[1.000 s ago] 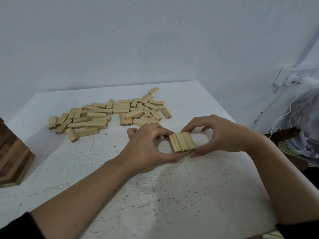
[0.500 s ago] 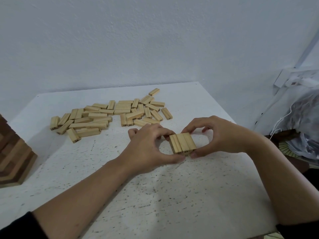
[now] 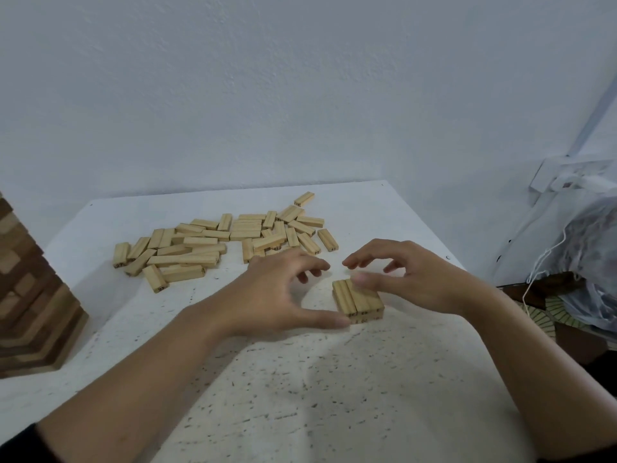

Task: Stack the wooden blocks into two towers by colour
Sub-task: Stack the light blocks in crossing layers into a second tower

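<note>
The dark tower point(image 3: 30, 295) stood at the left edge of the table point(image 3: 300, 396), with loose pale blocks point(image 3: 213, 242) scattered behind. The left hand point(image 3: 277, 292) hovered, fingers loosely arched, its thumb seemingly touching the near corner of the low pale stack point(image 3: 355, 297). The right hand point(image 3: 417, 279) arched wide, gripping nothing, its thumb resting on top of the stack.

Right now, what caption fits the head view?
Left hand and right hand frame a low pale-block stack; loose pile behind.

Scattered pale blocks point(image 3: 213, 242); short stack point(image 3: 347, 297), seemingly two layers.
</note>
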